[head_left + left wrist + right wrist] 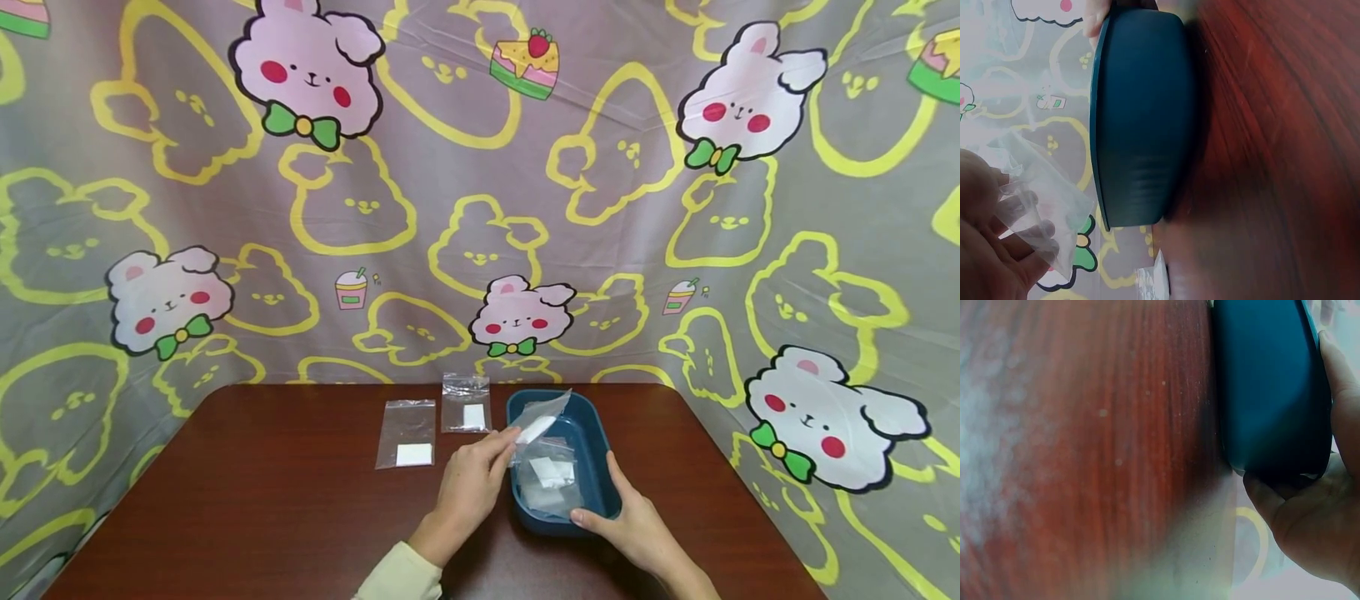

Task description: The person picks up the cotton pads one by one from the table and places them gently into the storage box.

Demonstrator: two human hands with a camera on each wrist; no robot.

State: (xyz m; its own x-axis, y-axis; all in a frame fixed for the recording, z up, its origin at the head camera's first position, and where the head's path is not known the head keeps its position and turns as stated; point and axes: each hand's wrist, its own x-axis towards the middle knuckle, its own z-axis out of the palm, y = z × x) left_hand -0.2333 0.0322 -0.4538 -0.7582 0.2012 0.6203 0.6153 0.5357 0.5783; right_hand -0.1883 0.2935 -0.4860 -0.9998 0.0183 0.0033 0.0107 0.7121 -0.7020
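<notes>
A dark blue rectangular plastic basin [597,433] stands on the table, with several clear zip bags [551,496] holding white pieces lying inside it. Over its left rim my left hand [468,483] pinches another clear zip bag [540,427], tilted, with a white piece in it. The left wrist view shows this bag [1063,200] between thumb and fingers, beside the basin's outer wall [1144,119]. My right hand [637,525] grips the basin's near right corner, thumb at the near rim and fingers along the right side. In the right wrist view those fingers [1263,497] reach round the basin's end.
Left of the basin, two more clear zip bags lie flat on the brown table [262,500]: one nearer bag [405,425] and one farther bag [455,412], each with a white piece. A cartoon-printed cloth [420,167] hangs behind and at both sides.
</notes>
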